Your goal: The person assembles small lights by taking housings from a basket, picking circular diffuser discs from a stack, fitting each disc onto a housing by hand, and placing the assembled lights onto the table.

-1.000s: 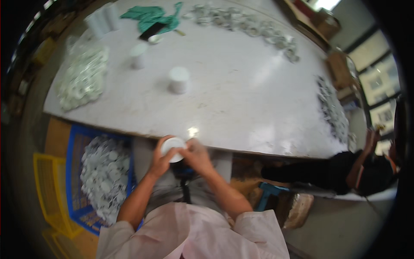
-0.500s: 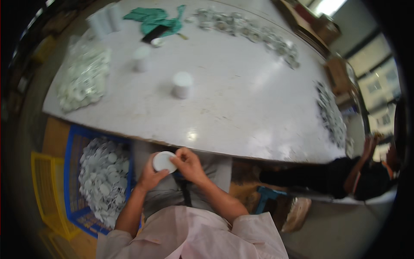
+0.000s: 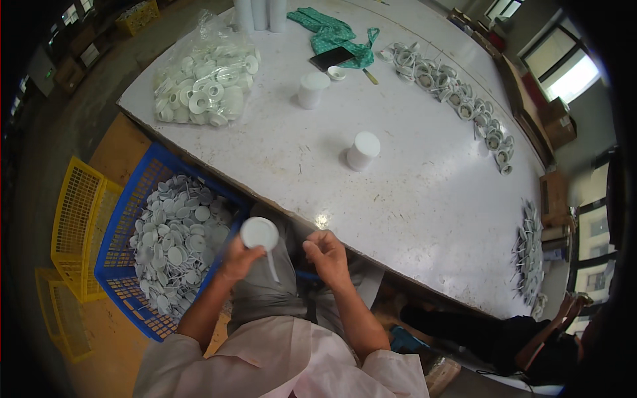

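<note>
Above my lap, my left hand (image 3: 240,257) grips a white round roll (image 3: 259,233) by its side, flat face up. A narrow white strip (image 3: 273,266) hangs down from its edge. My right hand (image 3: 326,257) is apart from the roll, close to the table's front edge, with its fingers curled and thumb against them; anything between the fingertips is too small to make out. Beside my left forearm stands a blue plastic basket (image 3: 114,247), heaped with pale grey discs (image 3: 178,229), some with thin stems.
Two white cylinders (image 3: 363,151) stand on the table (image 3: 424,219). Behind are a bag of white rings (image 3: 207,89), a green cloth (image 3: 325,30), a dark phone (image 3: 332,58) and a row of white round fittings (image 3: 458,99). Yellow crates (image 3: 76,225) stand left; another person (image 3: 524,345) is right.
The view has turned, shifting the table rightward. My right hand has come away from the roll, and a strip now hangs from it. My left hand still holds the roll.
</note>
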`<action>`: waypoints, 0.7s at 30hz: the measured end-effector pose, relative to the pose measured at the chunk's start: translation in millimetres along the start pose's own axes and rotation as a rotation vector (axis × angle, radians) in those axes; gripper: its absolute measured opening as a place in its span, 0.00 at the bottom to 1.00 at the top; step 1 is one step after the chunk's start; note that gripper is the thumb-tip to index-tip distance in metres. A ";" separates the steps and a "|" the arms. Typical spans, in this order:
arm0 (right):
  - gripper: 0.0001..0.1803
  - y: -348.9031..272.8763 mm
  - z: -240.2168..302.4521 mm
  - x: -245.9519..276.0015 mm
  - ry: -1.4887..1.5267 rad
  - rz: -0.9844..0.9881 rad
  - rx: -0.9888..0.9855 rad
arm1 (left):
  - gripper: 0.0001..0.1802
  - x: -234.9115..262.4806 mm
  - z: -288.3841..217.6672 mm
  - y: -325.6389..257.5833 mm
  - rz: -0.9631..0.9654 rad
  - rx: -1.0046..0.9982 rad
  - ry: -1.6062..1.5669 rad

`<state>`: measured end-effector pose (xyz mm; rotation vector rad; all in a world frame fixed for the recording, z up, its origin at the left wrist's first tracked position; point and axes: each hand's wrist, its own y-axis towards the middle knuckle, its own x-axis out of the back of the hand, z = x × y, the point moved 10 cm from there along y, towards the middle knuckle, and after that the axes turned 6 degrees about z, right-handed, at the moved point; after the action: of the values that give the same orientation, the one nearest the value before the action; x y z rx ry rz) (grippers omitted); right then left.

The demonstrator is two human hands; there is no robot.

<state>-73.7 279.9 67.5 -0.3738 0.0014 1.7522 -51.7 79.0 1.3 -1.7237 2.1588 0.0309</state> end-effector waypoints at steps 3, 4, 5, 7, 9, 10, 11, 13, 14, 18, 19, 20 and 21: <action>0.05 3.1 4.5 30.1 -0.036 -0.094 0.033 | 0.24 106.4 21.9 -13.7 -0.258 -0.006 -0.108; 0.05 3.8 5.7 39.8 -0.031 -0.129 0.056 | 0.24 154.7 39.4 -25.4 -0.370 0.030 -0.103; 0.05 3.8 8.1 45.3 -0.033 -0.137 0.055 | 0.24 199.3 55.5 -39.1 -0.474 0.071 -0.100; 0.04 -7.6 19.9 72.8 -0.054 -0.259 0.065 | 0.23 254.9 73.2 -55.3 -0.648 0.214 -0.015; 0.04 -9.1 22.0 82.4 -0.066 -0.279 0.084 | 0.25 331.9 109.2 -91.7 -0.743 0.282 -0.060; 0.04 -14.7 23.6 92.4 -0.069 -0.309 0.096 | 0.25 352.8 122.5 -103.7 -0.819 0.284 -0.105; 0.03 -19.9 26.5 101.5 -0.070 -0.341 0.112 | 0.24 373.4 134.6 -116.2 -0.892 0.283 -0.148; 0.04 -14.6 20.4 99.8 -0.045 -0.334 0.102 | 0.22 445.6 158.3 -176.3 -0.966 0.249 -0.261; 0.04 -9.0 14.9 93.7 -0.020 -0.307 0.080 | 0.23 478.3 154.5 -211.7 -0.922 0.171 -0.128; 0.05 -27.3 24.7 109.1 -0.102 -0.413 0.058 | 0.26 479.4 185.7 -215.1 -1.183 0.299 -0.285; 0.05 -29.5 26.1 110.7 -0.084 -0.412 0.067 | 0.25 475.8 191.4 -219.1 -1.151 0.300 -0.250; 0.05 -30.7 27.2 111.9 -0.068 -0.397 0.075 | 0.24 470.7 197.7 -223.7 -1.131 0.294 -0.221; 0.05 -35.9 28.8 118.5 -0.072 -0.420 0.083 | 0.23 457.7 206.0 -219.5 -1.107 0.292 -0.191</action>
<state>-66.2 406.7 72.5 -0.2296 -0.0521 1.3439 130.8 -353.1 -281.5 -2.3344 0.8052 -0.3685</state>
